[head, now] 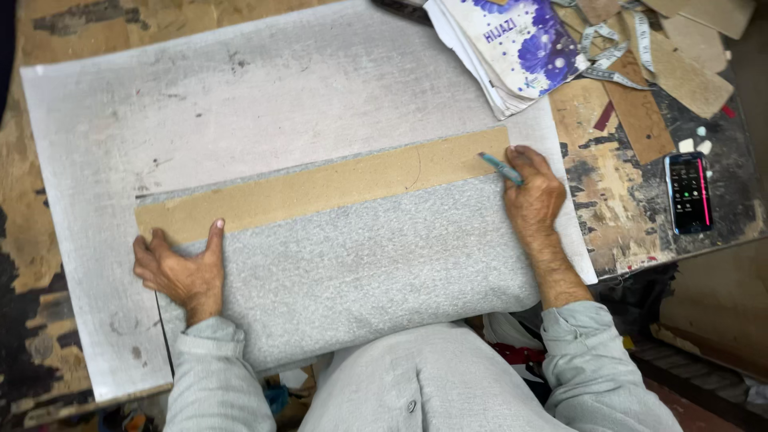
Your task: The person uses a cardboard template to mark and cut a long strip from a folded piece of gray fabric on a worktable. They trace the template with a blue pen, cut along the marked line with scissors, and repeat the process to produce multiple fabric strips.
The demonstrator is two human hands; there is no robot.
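Observation:
A folded grey fabric (360,264) lies on a large white board (240,96). Across its upper edge rests a long brown cardboard strip (320,188), used like a straight edge. My left hand (180,268) lies flat on the fabric at the strip's left end, thumb pressed up against the strip. My right hand (532,192) is at the strip's right end and grips a small blue chalk piece (500,166), its tip touching the cardboard.
A stack of paper with a purple flower bag (520,40) and a measuring tape (616,52) lie at the top right. Brown cardboard patterns (640,120) and a dark phone (690,192) sit on the worn table at the right.

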